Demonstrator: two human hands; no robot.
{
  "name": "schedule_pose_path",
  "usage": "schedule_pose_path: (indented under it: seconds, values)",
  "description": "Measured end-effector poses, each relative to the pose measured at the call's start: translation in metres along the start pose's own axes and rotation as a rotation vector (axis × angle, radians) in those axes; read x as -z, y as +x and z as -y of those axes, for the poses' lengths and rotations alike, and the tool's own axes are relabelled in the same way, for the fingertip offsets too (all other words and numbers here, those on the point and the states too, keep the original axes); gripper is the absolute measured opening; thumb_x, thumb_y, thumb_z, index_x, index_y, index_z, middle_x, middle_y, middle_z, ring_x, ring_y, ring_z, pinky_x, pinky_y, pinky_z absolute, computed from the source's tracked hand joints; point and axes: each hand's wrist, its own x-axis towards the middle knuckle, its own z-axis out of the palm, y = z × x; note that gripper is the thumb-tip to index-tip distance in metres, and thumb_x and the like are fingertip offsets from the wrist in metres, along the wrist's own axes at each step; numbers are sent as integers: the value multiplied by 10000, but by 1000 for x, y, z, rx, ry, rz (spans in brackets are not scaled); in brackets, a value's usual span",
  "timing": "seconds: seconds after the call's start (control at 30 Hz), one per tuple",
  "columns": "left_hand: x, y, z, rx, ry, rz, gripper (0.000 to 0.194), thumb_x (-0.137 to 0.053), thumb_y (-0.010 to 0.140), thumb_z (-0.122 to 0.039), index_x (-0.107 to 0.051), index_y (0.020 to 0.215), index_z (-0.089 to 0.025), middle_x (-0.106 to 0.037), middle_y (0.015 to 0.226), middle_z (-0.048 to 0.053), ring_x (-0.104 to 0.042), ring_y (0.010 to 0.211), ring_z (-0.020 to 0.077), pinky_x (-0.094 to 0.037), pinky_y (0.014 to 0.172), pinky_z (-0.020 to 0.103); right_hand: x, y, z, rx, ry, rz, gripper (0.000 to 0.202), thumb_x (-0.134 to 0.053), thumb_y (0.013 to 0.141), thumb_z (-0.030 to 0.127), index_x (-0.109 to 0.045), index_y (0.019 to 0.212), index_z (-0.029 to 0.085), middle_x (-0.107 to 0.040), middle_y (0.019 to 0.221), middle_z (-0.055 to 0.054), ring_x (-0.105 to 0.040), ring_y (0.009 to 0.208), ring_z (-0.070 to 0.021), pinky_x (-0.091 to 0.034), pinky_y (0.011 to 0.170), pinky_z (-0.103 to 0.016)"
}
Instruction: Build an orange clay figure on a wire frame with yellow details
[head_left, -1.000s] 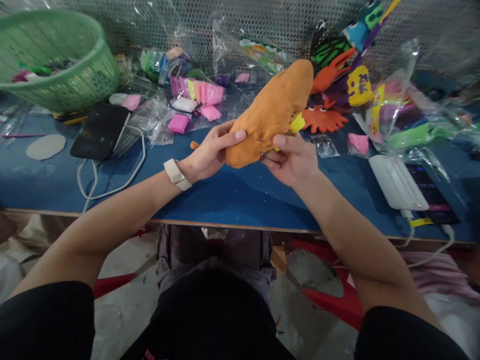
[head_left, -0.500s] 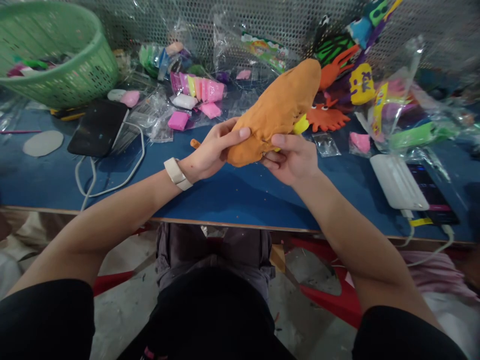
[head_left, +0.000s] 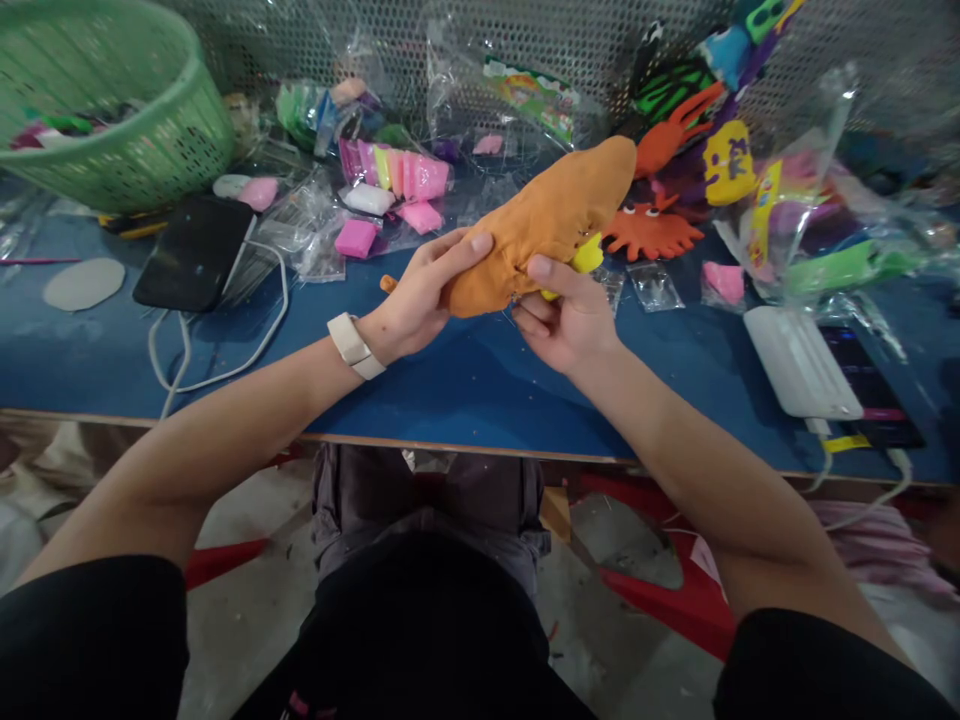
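Note:
A long, rounded lump of orange modelling clay (head_left: 551, 215) is held above the blue table, its narrower end pointing up and right. My left hand (head_left: 427, 290) wraps its lower left end, thumb on top. My right hand (head_left: 570, 315) pinches its lower edge, the thumb pressing where the clay is creased and torn; its fingers curl underneath and partly hide there. A yellow piece (head_left: 589, 254) sticks out of the lump's right side, just above my right hand. Behind my left wrist lies a small orange stub (head_left: 388, 284).
On the left stand a green basket (head_left: 142, 150) and a black device (head_left: 196, 252) with a white cable. Pink clay packets (head_left: 356, 238) lie behind my hands. Orange crab-like figures (head_left: 652, 232) sit at the back right. A white power bank (head_left: 802, 362) and a phone (head_left: 874, 385) lie on the right.
The lump's tip has dipped slightly. My right hand has shifted a little left and its thumb has moved along the creased edge. My left hand keeps its hold.

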Motion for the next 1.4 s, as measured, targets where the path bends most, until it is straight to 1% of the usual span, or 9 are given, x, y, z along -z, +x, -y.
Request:
schedule_pose_path:
  seconds: [0.1,0.27,0.4,0.57,0.77,0.9,1.03,1.2,1.4]
  values:
    - [2,0,-1,-25,8,32,647,-919,936,-723,-761,1335,-238,-792,1420,122,-731,1487,404,-655,1236,564,5,3,1,10,-5,-37,607,-1136,685,446,-572,832,276,-433,619,139,-193,445,-47,-260,356,-226]
    - [5,3,2,-161,119,107,871,-1061,792,-663,-705,1465,-240,-702,1535,135,-614,1607,448,-539,1331,633,8,3,8,0,-63,-60,600,-1116,668,490,-574,817,280,-401,590,145,-167,443,-59,-258,363,-250]
    - [9,8,9,-216,147,114,790,-1007,837,-729,-739,1438,-291,-728,1527,119,-636,1575,423,-551,1324,596,3,0,12,17,-54,-34,612,-1123,652,494,-571,794,273,-389,576,153,-135,439,-49,-228,368,-243]
    - [13,13,16,-300,196,48,830,-1005,830,-767,-739,1455,-290,-721,1551,118,-591,1607,434,-515,1347,620,0,-1,12,10,-106,-76,602,-1091,690,468,-526,811,296,-366,591,142,-154,450,-83,-233,373,-279]
    - [12,11,17,-276,197,44,830,-980,857,-792,-729,1448,-265,-712,1530,132,-583,1613,441,-509,1349,613,4,0,12,13,-111,-81,544,-1040,708,474,-540,839,304,-365,607,138,-154,454,-90,-205,400,-311]
    - [11,12,18,-294,232,56,820,-956,868,-813,-729,1444,-275,-728,1515,116,-606,1591,423,-518,1348,604,9,2,8,1,-124,-74,553,-1057,773,457,-536,878,304,-364,590,142,-250,421,-89,-202,401,-317]
    - [13,12,16,-334,268,33,790,-980,864,-773,-741,1425,-272,-737,1496,113,-607,1580,413,-502,1358,601,11,2,4,-10,-75,-39,572,-1091,768,436,-559,926,298,-387,595,155,-269,401,-57,-199,388,-291]
    - [12,9,12,-334,291,3,716,-970,896,-731,-745,1409,-285,-742,1487,111,-612,1558,401,-497,1356,573,9,2,5,-50,-101,-71,563,-1080,776,441,-556,929,298,-396,594,154,-260,396,-60,-188,377,-300]
    - [12,9,9,-345,298,26,794,-988,873,-766,-740,1425,-252,-722,1491,130,-565,1613,443,-444,1384,611,11,1,7,-28,-74,-27,571,-1093,762,458,-580,960,306,-369,571,160,-261,382,-53,-171,377,-285]
